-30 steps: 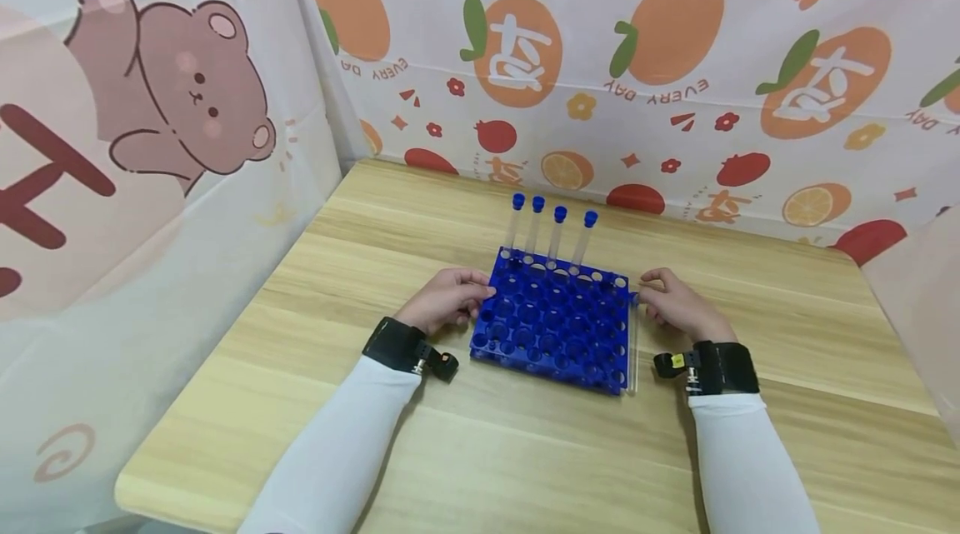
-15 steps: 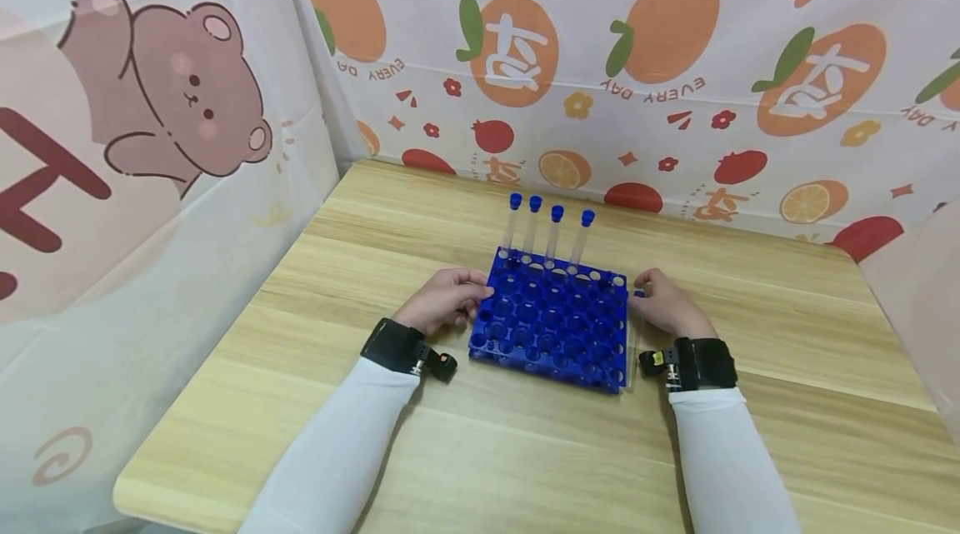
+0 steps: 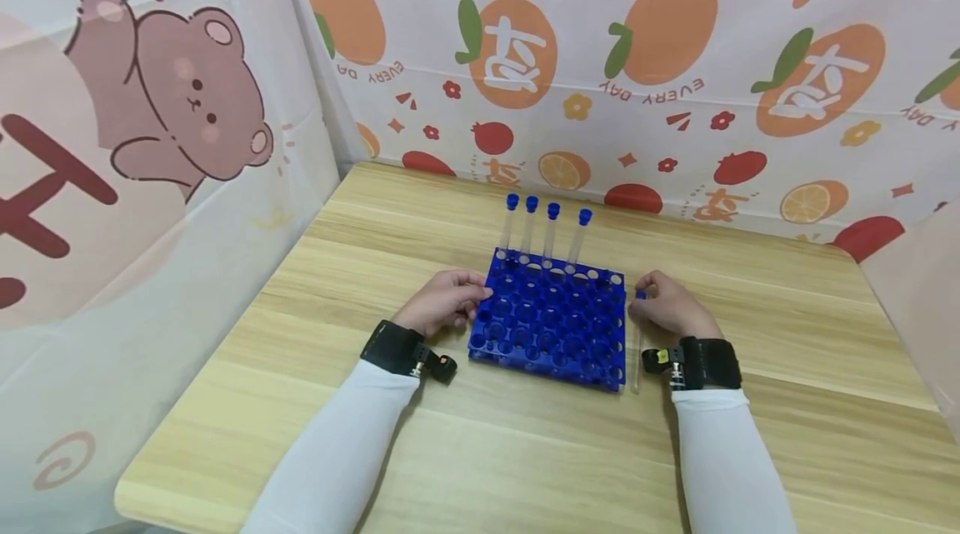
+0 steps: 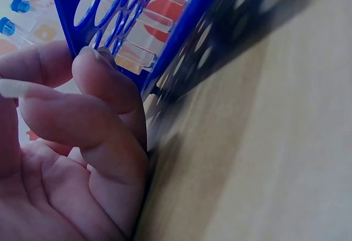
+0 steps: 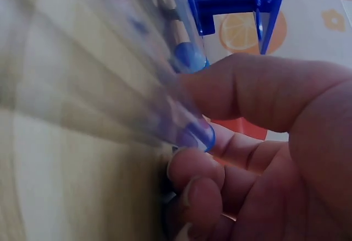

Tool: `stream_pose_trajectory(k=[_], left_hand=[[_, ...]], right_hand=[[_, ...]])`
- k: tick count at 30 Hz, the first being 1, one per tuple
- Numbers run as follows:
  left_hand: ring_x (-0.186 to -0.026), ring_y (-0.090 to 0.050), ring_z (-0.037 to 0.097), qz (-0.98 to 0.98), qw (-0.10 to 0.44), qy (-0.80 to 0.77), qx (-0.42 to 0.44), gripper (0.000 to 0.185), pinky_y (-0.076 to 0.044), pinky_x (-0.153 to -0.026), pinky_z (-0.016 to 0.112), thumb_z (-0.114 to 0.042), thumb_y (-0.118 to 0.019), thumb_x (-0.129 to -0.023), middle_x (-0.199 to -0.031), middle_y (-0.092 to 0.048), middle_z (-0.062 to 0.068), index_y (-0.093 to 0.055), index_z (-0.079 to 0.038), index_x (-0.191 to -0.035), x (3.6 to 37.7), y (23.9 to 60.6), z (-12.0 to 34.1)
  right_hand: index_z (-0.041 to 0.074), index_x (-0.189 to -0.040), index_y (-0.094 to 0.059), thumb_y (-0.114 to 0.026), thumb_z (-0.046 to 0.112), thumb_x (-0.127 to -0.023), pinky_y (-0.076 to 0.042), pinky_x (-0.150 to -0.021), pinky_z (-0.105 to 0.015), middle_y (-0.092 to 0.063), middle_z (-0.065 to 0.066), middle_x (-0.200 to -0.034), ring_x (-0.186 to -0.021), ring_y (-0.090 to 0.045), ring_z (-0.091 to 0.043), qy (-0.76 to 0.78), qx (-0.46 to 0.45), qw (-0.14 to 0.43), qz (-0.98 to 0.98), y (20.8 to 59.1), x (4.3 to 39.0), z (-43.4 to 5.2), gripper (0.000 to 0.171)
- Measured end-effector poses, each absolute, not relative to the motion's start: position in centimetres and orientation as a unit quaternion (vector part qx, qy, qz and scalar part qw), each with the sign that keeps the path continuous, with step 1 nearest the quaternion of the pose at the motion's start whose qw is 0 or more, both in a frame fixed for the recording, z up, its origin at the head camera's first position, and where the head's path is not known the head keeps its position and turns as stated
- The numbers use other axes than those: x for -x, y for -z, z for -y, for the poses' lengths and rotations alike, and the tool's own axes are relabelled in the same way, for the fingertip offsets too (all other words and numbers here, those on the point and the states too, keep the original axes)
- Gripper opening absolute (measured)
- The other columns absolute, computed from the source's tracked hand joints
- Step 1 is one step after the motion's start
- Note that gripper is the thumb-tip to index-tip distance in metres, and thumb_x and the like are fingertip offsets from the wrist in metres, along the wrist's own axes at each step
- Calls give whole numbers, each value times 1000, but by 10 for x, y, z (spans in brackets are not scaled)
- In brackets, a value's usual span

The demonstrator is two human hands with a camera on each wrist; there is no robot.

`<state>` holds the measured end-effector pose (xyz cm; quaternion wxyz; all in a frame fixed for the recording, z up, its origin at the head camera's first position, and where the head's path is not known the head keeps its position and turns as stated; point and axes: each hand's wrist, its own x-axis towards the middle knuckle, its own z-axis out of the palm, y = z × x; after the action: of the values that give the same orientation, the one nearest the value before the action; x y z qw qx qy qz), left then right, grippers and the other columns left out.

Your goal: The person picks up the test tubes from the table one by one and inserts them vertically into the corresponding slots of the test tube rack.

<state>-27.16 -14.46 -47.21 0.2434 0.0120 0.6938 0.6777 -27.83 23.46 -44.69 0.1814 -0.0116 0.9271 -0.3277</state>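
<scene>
While our left hand [image 3: 444, 299] rested against the left edge of the blue tube rack [image 3: 551, 317], its fingers [image 4: 104, 81] lay curled round that edge, thumb on top, gripping the frame. The rack sat flat on the wooden counter [image 3: 480, 451], roughly midway between our two forearms. Four clear tubes with blue caps [image 3: 546, 227] stood upright in its far row, side by side; the other holes showed no tubes.

Our right hand [image 3: 669, 306] was just beside the rack's right edge, where a fifth clear tube [image 3: 637, 346] lay along the counter, close against the rack. Our thumb and curled fingers [image 5: 203, 180] were pinching that tube at its blue-capped end [image 5: 190, 56], and the right wrist view showed the clear body running away from the hand, blurred. Whether the tube touched the rack we could not tell.

Black straps [image 3: 390, 345] circled both wrists above white sleeves [image 3: 337, 451]. Behind the counter hung a cloth printed with oranges [image 3: 667, 17], and on the left one with a brown bear [image 3: 180, 92].
</scene>
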Motion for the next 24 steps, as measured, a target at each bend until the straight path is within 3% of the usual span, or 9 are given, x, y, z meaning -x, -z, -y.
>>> stream_pose_trajectory(k=[4, 11, 24], left_hand=[[-58, -52, 9, -694, 240, -679, -10, 24, -40, -46, 20, -12, -61, -95, -76, -57, -1, -58, 1, -115, 271, 473, 144], [-58, -52, 9, -691, 238, -682, -11, 23, -40, -46, 19, -11, -61, -95, -76, -57, -1, -58, 1, -115, 270, 472, 144], [-58, -52, 9, -687, 243, -684, -10, 20, -40, -46, 19, -11, -61, -95, -75, -58, -2, -59, -1, -112, 270, 470, 144]], right_hand=[[2, -129, -47, -59, 24, -95, -44, -76, -35, -54, -19, -113, -96, -52, -30, 337, 14, 178, -924, 446, 277, -237, 42], [2, -128, -51, -68, 27, -91, -46, -86, -47, -55, -25, -126, -107, -54, -36, 330, 24, 176, -927, 446, 278, -235, 48], [4, -124, -53, -70, 28, -88, -46, -74, -38, -59, -19, -111, -93, -56, -32, 305, -4, 148, -941, 441, 271, -226, 46]])
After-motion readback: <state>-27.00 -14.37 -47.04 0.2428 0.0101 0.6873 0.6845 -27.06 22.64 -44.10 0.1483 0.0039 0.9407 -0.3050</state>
